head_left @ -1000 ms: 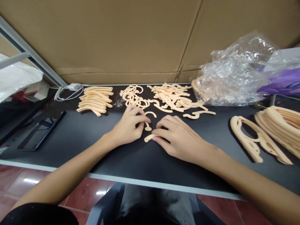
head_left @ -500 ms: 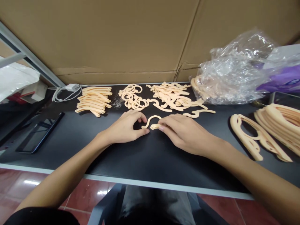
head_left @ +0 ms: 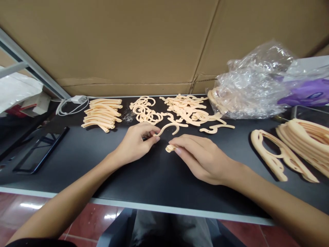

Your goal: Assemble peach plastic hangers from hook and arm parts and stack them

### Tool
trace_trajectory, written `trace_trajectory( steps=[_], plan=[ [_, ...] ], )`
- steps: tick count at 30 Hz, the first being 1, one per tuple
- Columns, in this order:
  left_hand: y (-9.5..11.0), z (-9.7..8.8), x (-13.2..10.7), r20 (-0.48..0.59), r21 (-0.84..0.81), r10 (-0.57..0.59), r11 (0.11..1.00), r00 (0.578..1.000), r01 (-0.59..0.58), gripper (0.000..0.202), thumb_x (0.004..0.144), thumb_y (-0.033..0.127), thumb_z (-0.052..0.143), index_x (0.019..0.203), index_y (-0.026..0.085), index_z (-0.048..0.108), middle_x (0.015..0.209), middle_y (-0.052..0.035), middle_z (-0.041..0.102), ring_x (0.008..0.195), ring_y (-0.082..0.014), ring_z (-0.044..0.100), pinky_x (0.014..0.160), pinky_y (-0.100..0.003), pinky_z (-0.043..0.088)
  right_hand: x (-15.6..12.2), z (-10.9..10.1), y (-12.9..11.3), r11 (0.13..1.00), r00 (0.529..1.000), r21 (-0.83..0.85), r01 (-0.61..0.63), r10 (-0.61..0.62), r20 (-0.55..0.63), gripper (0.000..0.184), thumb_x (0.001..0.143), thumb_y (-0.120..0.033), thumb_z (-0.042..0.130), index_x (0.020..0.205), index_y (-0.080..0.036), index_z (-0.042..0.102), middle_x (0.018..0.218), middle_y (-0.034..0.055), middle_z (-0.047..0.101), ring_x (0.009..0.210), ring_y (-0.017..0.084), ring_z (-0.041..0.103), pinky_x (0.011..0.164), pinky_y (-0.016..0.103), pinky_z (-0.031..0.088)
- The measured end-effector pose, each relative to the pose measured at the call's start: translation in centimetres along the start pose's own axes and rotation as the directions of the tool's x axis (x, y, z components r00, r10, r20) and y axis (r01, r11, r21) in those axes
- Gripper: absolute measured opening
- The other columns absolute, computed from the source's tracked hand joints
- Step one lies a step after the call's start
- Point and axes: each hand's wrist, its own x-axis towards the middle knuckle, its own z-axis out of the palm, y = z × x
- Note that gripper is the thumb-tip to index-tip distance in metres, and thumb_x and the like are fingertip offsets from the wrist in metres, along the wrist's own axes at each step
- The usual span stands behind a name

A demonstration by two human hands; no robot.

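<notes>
My left hand [head_left: 136, 142] pinches the end of a thin curved peach hook piece [head_left: 168, 127] just above the black table [head_left: 77, 154]. My right hand [head_left: 199, 156] sits beside it, fingertips closed on a short peach piece [head_left: 170, 148]. Just beyond both hands lie a pile of peach rings [head_left: 145, 109] and a heap of mixed curved peach pieces [head_left: 189, 108]. A neat stack of long curved strips [head_left: 102, 114] lies to the far left of them.
Large peach hanger-shaped frames [head_left: 276, 154] and a stack of them [head_left: 308, 137] lie at the right. A crumpled clear plastic bag [head_left: 253, 85] sits behind. A phone [head_left: 38, 149] and white charger cable [head_left: 69, 103] lie at left. Cardboard [head_left: 141, 41] walls the back.
My left hand has taken the curved hook by its end and lifted it. My right hand drew back toward me with the short piece. The view shifted down slightly.
</notes>
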Motion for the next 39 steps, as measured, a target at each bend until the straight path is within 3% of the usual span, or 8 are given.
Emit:
trace_trajectory(
  steps=[5,9,13,17,24,28,34,39],
  plan=[
    [0.3,0.5,0.0,0.005,-0.294,-0.146,0.945,0.989,0.141,0.013,0.078,0.027,0.075,0.082,0.014,0.073,0.082,-0.0045,0.073,0.073,-0.015,0.068,0.068,-0.026,0.054,-0.1,0.3,-0.1,1.0,1.0,0.012,0.013,-0.013,0.015,0.019,0.099,-0.011,0.046,0.112,-0.013,0.059,0.095,0.0091,0.072,0.081,0.018,0.066,0.072,0.032,0.054],
    [0.9,0.4,0.1,0.047,-0.417,-0.19,0.889,0.981,0.192,0.014,0.076,0.025,0.079,0.076,0.013,0.072,0.07,-0.0021,0.071,0.066,-0.0121,0.067,0.066,-0.022,0.055,-0.2,0.5,0.5,0.99,0.986,0.042,-0.137,0.132,0.104,0.021,0.101,-0.015,0.044,0.113,-0.015,0.061,0.098,0.0082,0.073,0.083,0.018,0.068,0.074,0.032,0.054],
    [1.2,0.3,0.1,0.09,-0.533,-0.232,0.81,0.968,0.244,0.018,0.071,0.023,0.083,0.083,0.012,0.074,0.076,-0.0043,0.075,0.068,-0.015,0.071,0.068,-0.025,0.061,-0.2,0.5,1.1,0.966,0.952,0.049,-0.254,0.241,0.187,0.026,0.102,-0.02,0.042,0.117,-0.016,0.063,0.104,0.0084,0.074,0.089,0.019,0.07,0.08,0.033,0.054],
    [1.3,0.6,-0.1,0.138,-0.524,-0.219,0.812,0.966,0.259,0.014,0.074,0.02,0.08,0.084,0.012,0.075,0.079,-0.0065,0.077,0.071,-0.0163,0.074,0.074,-0.028,0.064,0.1,0.2,1.2,0.949,0.934,0.084,-0.305,0.281,0.22,0.026,0.103,-0.023,0.044,0.112,-0.017,0.067,0.099,0.0066,0.075,0.086,0.018,0.07,0.078,0.031,0.052],
    [1.0,1.2,-0.3,0.09,-0.546,-0.192,0.811,0.977,0.209,0.018,0.075,0.021,0.08,0.088,0.012,0.071,0.08,-0.0054,0.076,0.069,-0.0163,0.073,0.072,-0.029,0.064,0.5,-0.4,1.1,0.913,0.901,0.131,-0.385,0.342,0.267,0.027,0.102,-0.025,0.046,0.095,-0.017,0.071,0.093,0.0055,0.076,0.08,0.016,0.069,0.075,0.029,0.05],
    [1.0,1.3,-0.4,0.119,-0.531,-0.178,0.82,0.977,0.214,0.015,0.078,0.02,0.077,0.09,0.011,0.074,0.084,-0.0071,0.077,0.075,-0.0161,0.074,0.077,-0.027,0.064,0.6,-0.5,1.2,0.912,0.898,0.125,-0.39,0.347,0.27,0.027,0.101,-0.022,0.046,0.1,-0.017,0.072,0.095,0.0059,0.076,0.084,0.017,0.069,0.077,0.029,0.049],
    [1.0,1.2,-0.5,0.045,-0.521,-0.105,0.846,0.993,0.113,0.009,0.08,0.021,0.078,0.083,0.013,0.075,0.084,-0.0062,0.077,0.073,-0.0154,0.073,0.076,-0.028,0.064,0.9,-1.1,1.3,0.899,0.887,0.149,-0.412,0.359,0.291,0.027,0.099,-0.019,0.048,0.099,-0.019,0.075,0.09,0.0035,0.077,0.077,0.015,0.068,0.073,0.027,0.047],
    [1.2,1.3,-0.5,0.091,-0.475,-0.108,0.869,0.99,0.138,0.01,0.082,0.021,0.078,0.086,0.012,0.074,0.075,-0.0049,0.076,0.069,-0.0152,0.073,0.072,-0.026,0.063,1.0,-1.4,1.3,0.892,0.888,0.197,-0.407,0.335,0.316,0.027,0.099,-0.02,0.047,0.095,-0.018,0.074,0.072,-0.001,0.07,0.06,0.009,0.057,0.061,0.024,0.04]
  ],
)
